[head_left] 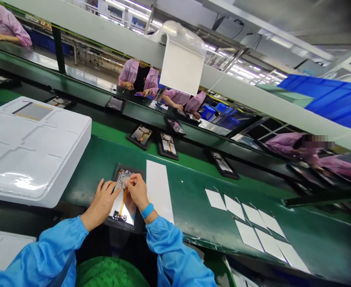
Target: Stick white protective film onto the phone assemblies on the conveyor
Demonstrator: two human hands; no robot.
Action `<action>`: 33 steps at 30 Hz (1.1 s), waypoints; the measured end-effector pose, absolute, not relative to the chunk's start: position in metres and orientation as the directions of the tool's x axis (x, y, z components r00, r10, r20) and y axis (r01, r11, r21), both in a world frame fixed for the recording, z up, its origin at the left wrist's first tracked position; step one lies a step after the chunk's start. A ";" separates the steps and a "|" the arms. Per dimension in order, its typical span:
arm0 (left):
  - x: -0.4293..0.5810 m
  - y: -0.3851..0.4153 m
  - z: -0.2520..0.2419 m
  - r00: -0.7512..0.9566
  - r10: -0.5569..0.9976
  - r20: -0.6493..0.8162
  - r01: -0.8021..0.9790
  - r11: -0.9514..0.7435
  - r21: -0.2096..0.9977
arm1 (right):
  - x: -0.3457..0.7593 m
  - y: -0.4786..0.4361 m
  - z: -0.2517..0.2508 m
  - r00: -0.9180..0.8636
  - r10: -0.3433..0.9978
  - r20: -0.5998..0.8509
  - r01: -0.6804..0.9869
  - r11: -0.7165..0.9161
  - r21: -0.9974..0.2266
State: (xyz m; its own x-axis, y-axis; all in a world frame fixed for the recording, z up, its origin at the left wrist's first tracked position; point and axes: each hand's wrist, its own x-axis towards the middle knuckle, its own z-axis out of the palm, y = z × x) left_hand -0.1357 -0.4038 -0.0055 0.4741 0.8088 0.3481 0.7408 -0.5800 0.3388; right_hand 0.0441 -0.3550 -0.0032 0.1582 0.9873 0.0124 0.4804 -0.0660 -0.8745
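An opened tablet-like device (130, 209) lies on the green bench, its circuit board at the far end and an orange ribbon cable (123, 203) running down its middle. My left hand (102, 201) rests over the device's left side, fingers apart, fingertips near the board. My right hand (138, 190) is over the board with thumb and index finger pinched together; whatever is between them is too small to make out. A blue band is round my right wrist. Just right of the device lies a long white sheet (159, 189).
Stacked white plastic trays (34, 147) stand at the left. Several white cards (253, 215) lie on the bench at right. Beyond, more opened devices (168, 145) sit on a green conveyor (190, 159). People in pink work across it. A white panel (183, 65) hangs from the beam.
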 end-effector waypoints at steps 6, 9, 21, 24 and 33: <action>-0.135 -0.400 -0.005 0.492 0.805 0.331 0.749 -0.585 0.310 | 0.042 -0.358 -0.006 0.192 0.980 0.050 0.526 -0.060 -0.849; -0.132 -0.397 -0.006 0.498 0.799 0.338 0.746 -0.593 0.303 | 0.042 -0.357 -0.008 0.198 0.978 0.067 0.551 -0.055 -0.833; -0.114 -0.392 0.009 0.535 0.786 0.309 0.767 -0.605 0.213 | 0.049 -0.358 0.009 0.043 0.985 0.168 0.777 0.073 -0.626; -0.111 -0.394 0.015 0.538 0.790 0.294 0.779 -0.599 0.186 | 0.062 -0.362 0.029 0.042 0.968 0.249 0.803 0.116 -0.585; -0.112 -0.398 -0.002 0.450 0.847 0.284 0.817 -0.519 0.251 | 0.139 -0.437 0.040 0.140 0.944 0.297 0.756 0.092 -0.648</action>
State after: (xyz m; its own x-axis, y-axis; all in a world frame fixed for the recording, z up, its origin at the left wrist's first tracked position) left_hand -0.1122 -0.3982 -0.0018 0.4504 0.8466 0.2837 0.8172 -0.5189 0.2510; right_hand 0.1389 -0.4372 0.0401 0.1401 0.9445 0.2971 0.7560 0.0917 -0.6481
